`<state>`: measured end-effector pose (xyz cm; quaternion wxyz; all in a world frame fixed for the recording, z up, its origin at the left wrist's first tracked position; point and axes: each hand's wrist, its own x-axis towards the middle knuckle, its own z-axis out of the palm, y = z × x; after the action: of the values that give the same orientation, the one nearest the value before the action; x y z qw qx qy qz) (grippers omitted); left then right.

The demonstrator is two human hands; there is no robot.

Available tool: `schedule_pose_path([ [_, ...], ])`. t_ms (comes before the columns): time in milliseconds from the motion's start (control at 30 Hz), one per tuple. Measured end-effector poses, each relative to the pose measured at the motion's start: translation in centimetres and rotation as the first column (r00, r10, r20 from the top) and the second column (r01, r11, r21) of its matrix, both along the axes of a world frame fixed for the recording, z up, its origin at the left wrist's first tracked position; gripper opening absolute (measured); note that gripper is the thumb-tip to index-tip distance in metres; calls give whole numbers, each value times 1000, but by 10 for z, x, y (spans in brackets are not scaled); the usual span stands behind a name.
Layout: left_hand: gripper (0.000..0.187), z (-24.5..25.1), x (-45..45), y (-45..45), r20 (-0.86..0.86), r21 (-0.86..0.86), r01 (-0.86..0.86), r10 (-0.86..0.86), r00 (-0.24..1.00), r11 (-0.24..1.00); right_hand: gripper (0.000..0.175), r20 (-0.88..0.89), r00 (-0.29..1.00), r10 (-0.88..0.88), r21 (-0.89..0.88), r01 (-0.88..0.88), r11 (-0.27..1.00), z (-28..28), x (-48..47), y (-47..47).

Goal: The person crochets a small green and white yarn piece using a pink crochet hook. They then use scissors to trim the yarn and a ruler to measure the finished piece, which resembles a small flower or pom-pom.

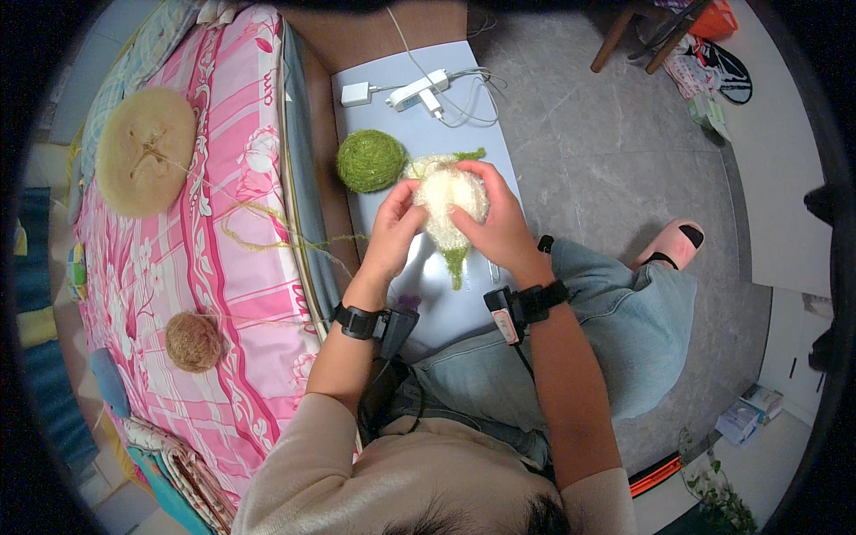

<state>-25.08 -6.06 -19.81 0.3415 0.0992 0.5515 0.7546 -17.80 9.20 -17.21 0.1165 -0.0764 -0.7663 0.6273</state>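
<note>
Between both hands is a fuzzy cream-white knitted or crocheted piece (447, 200) with a green tip pointing towards my body. My left hand (399, 231) holds its left side, thumb on the front. On its right side rests my right hand (498, 217), the thumb pressed on it and the fingers over the upper edge. Another cream piece (422, 165) with a green end lies just behind, partly hidden by the held one. A ball of green yarn (371, 160) sits to the left on the white tabletop (435, 314). A clear-looking slim tool (493, 272) lies near my right wrist.
A white power strip (420, 91) with cables and a charger (356, 94) lies at the table's far end. On the pink bed cover (261, 374) at left are a large cream yarn bundle (146, 152) and a brown yarn ball (193, 342), with strands trailing towards the table.
</note>
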Motion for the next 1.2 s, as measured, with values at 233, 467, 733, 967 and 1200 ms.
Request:
schedule_pose_path([
  [233, 42, 8, 7, 5, 15, -67, -8, 9, 1000, 998, 49, -96, 988, -123, 148, 136, 980, 1, 2, -4],
  [467, 43, 22, 7, 9, 90, 87, -116, 108, 990, 989, 42, 121, 990, -72, -537, 126, 834, 10, 1, 3],
  [733, 58, 17, 3, 9, -86, 36, -38, 41, 995, 999, 51, 129, 990, 57, -616, 35, 787, 9, 0, 2],
  [967, 68, 16, -10, -4, 232, 759, 59, -354, 906, 648, 56, 46, 999, -18, -839, 48, 542, 13, 4, 5],
  [1200, 70, 21, 3, 1, 54, 350, -54, 38, 998, 935, 59, 107, 994, 11, -461, 40, 886, -4, 2, -22],
])
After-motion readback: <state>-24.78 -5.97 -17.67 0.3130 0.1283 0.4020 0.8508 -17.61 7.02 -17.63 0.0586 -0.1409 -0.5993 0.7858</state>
